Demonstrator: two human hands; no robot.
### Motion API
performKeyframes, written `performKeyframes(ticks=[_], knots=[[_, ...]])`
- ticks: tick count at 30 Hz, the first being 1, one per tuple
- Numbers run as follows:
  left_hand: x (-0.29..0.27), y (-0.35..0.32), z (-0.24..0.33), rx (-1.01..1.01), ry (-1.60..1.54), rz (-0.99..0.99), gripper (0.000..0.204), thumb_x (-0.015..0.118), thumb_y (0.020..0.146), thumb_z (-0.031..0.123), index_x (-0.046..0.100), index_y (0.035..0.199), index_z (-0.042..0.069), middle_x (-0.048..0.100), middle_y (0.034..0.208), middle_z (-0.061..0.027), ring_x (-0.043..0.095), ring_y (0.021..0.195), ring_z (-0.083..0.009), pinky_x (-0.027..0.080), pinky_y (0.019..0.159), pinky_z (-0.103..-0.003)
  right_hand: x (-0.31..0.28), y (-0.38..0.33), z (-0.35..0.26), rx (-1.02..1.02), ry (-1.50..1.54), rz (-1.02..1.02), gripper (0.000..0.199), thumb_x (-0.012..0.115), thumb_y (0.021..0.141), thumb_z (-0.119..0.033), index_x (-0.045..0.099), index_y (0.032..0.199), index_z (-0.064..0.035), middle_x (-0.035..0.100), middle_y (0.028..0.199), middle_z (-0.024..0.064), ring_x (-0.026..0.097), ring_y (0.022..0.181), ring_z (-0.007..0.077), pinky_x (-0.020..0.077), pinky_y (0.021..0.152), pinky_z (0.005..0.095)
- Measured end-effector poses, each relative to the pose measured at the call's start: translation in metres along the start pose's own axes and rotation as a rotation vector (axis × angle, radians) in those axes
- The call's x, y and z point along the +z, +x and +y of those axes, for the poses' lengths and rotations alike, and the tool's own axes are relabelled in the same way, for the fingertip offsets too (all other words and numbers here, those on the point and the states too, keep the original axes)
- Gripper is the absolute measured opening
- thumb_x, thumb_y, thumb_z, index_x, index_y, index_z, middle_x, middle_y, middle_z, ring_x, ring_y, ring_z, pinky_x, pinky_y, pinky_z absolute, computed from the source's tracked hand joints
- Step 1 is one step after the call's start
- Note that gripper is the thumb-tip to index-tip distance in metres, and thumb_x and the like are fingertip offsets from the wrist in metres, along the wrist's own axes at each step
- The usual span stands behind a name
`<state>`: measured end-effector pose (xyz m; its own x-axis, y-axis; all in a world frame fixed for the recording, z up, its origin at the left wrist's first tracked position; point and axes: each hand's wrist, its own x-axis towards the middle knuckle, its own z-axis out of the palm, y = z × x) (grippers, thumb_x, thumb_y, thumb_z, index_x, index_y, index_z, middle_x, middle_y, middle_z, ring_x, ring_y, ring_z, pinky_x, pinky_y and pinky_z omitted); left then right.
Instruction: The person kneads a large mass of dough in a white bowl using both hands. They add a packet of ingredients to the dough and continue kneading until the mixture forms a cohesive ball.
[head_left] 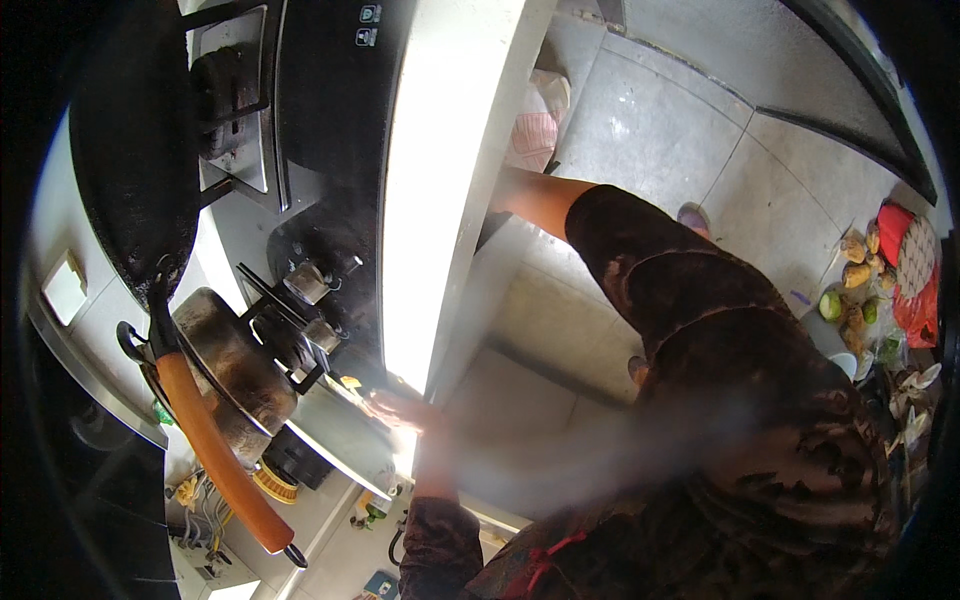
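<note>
My left hand [402,410] rests on the white counter edge [450,110] beside the stove, fingers stretched out flat and partly washed out by glare. A small yellow bit [350,382] lies just beyond its fingertips. My right forearm [550,200] reaches down past the counter's front. Below the wrist, my right hand passes behind the counter edge, so its fingers and anything in them are hidden. A red and white plastic bag [538,125] is close to that wrist, on the floor side.
A black gas stove [340,100] carries a dark wok [135,150] with an orange handle [215,450] jutting over a metal pot [235,360]. Vegetables [855,275] and a red bag [920,310] lie on the tiled floor [660,130] at the right.
</note>
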<state>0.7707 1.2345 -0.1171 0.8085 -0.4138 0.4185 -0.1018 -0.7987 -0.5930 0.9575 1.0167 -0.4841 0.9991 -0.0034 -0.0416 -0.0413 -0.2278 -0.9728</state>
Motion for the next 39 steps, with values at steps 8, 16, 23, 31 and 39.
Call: performKeyframes(ticks=[8,16,23,31,39], knots=[[-0.016,0.014,0.015,-0.089,-0.042,-0.073,0.033,0.03,0.099,0.014,0.046,0.117,-0.009,0.044,0.122,-0.0299,0.047,0.11,-0.0421,0.039,0.094,-0.048,0.019,0.013,0.029,0.099,0.169,0.061,0.037,0.053,0.084,-0.027,0.055,0.12,-0.0196,0.05,0.127,-0.0005,0.046,0.117,0.0242,0.0347,0.095,0.0457],[-0.015,0.008,-0.001,-0.061,-0.062,-0.109,0.034,0.046,0.094,0.019,0.044,0.116,-0.008,0.046,0.122,-0.0269,0.047,0.114,-0.0406,0.042,0.096,-0.048,-0.063,-0.013,-0.047,0.22,-0.315,-0.175,0.033,0.06,0.075,-0.028,0.062,0.105,-0.0143,0.058,0.112,0.0048,0.053,0.102,0.0245,0.0407,0.087,0.0398],[-0.014,0.007,-0.004,-0.324,-0.297,-0.166,0.039,0.058,0.09,0.022,0.045,0.115,-0.006,0.048,0.118,-0.0258,0.049,0.112,-0.0381,0.047,0.093,-0.045,-0.208,-0.064,-0.042,0.403,-0.838,-0.994,0.032,0.067,0.068,-0.029,0.068,0.093,-0.0097,0.064,0.099,0.0094,0.06,0.09,0.0248,0.046,0.08,0.0346],[-0.025,0.005,-0.011,-0.457,-0.235,-0.274,0.041,0.047,0.095,0.024,0.041,0.123,-0.005,0.042,0.128,-0.0249,0.045,0.118,-0.0368,0.043,0.098,-0.044,-0.169,-0.014,0.048,0.714,0.727,0.201,0.047,0.06,0.085,-0.038,0.058,0.117,-0.0037,0.056,0.123,0.0149,0.052,0.111,0.0292,0.0408,0.094,0.0381],[-0.034,0.005,0.001,-0.748,-0.312,-0.199,0.042,0.031,0.098,0.015,0.034,0.135,-0.006,0.034,0.14,-0.0223,0.037,0.128,-0.0309,0.03,0.108,-0.037,-0.115,-0.038,0.085,0.515,-0.532,-0.1,0.028,0.048,0.086,-0.02,0.067,0.102,-0.0073,0.065,0.104,0.0163,0.062,0.098,0.0299,0.0498,0.084,0.0436]])
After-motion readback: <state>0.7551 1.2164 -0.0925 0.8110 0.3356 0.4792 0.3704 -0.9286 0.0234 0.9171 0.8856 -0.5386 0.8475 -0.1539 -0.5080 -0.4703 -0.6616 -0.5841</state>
